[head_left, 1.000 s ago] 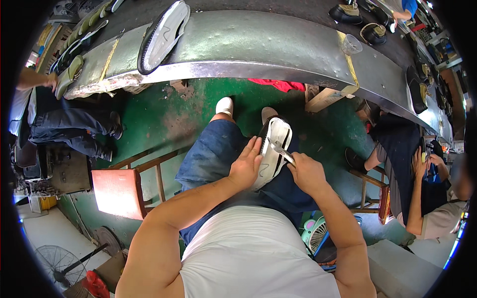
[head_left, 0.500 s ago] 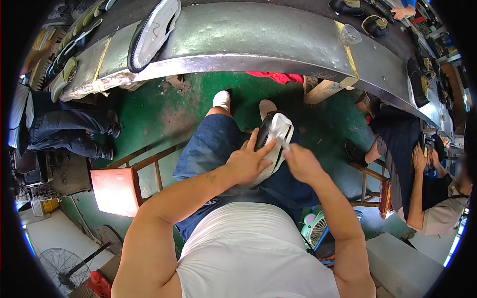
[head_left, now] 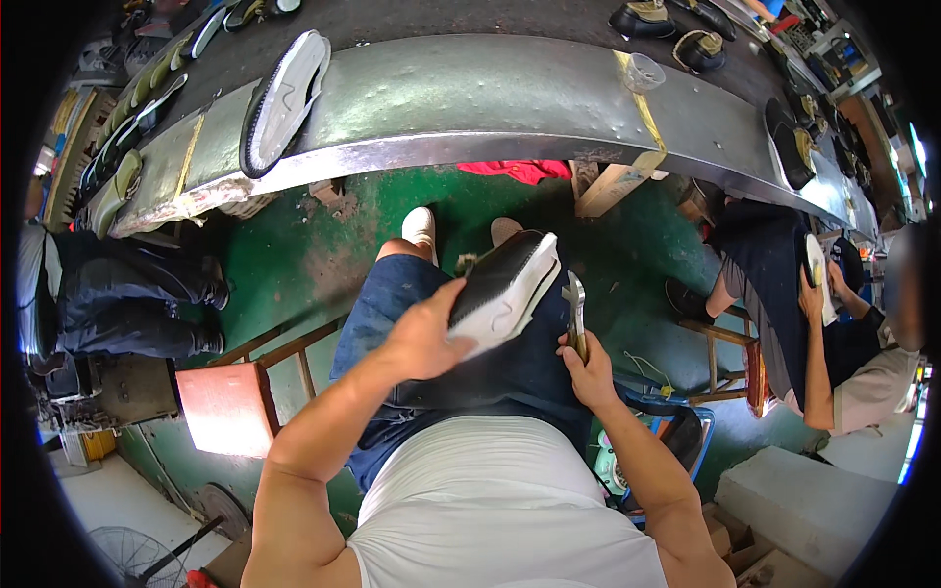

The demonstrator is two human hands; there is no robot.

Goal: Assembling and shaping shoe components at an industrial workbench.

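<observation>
Over my lap, my left hand (head_left: 428, 333) grips a shoe (head_left: 490, 284) with a black upper and a white sole. The shoe is tilted, its sole side turned partly to the right. To the right of it my right hand (head_left: 586, 370) is closed round the handle of a hammer (head_left: 576, 304), whose metal head points up and away. Hammer and shoe are apart. Ahead, another black shoe (head_left: 284, 103) with a whitish sole lies along the edge of the metal-topped bench (head_left: 470, 98).
Several shoes and soles (head_left: 123, 186) line the bench at the left, with dark shoes (head_left: 701, 51) at the far right. A clear cup (head_left: 644, 73) stands near the yellow tape. A co-worker (head_left: 833, 314) sits at the right; a stool (head_left: 227, 407) stands left.
The hammer has come away from the shoe, to the right. My left hand has moved left and turned the shoe so its black upper shows more.
</observation>
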